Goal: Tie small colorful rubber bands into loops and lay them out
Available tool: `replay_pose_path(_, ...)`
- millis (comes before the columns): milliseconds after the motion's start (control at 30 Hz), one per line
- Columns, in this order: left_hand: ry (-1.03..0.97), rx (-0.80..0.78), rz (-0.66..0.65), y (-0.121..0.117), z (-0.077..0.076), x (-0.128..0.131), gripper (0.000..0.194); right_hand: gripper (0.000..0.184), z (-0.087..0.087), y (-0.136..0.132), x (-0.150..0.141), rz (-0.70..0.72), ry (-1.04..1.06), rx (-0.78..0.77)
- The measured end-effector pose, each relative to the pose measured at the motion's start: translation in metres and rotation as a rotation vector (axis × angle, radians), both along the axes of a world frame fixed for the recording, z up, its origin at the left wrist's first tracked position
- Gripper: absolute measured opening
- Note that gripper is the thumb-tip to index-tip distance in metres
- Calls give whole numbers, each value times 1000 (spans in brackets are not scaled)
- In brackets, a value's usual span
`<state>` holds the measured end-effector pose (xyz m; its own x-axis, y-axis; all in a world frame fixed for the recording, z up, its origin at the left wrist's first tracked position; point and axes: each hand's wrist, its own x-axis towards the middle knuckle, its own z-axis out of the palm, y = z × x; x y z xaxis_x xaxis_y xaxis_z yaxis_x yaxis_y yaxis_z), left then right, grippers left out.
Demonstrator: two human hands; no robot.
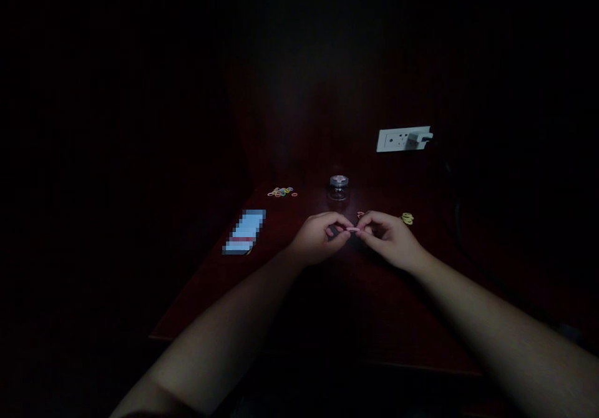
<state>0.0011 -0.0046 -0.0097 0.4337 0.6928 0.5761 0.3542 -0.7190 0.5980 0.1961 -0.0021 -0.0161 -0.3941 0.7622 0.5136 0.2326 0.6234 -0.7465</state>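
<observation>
A small pink elastic band [353, 229] is pinched between my two hands over the dark red table [309, 306]. My left hand [321, 236] grips its left end with thumb and forefinger. On the other end, my right hand [388, 236] closes in the same kind of pinch. Just behind the right fingers lie a few reddish bands [360, 215], partly hidden. Yellow bands [407, 219] sit in a small pile beyond the right hand. A mixed pile of coloured bands [282, 191] rests at the back left.
A small clear jar with a lid [339, 188] stands behind my hands. A lit phone [244, 232] lies on the left side of the table. On the back wall is a white socket plate [403, 138] with a plug, its dark cable running down at the right.
</observation>
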Motion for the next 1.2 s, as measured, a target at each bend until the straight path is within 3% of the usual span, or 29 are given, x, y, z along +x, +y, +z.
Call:
replay_pose_path(433, -30, -175, -11, -1, -1, 3, 12, 17, 3, -6, 0, 50, -77, -21)
replay_pose_path(700, -35, -219, -44, -3, -1, 3, 13, 17, 3, -4, -1, 2, -110, 37)
replay_pose_path(900, -2, -238, -156, -3, 1, -2, 14, 17, 2, -5, 0, 11, -117, -14)
replay_pose_path(1200, -20, -302, -150, -5, -1, 2, 18, 16, 4, -6, -1, 8, -127, -33)
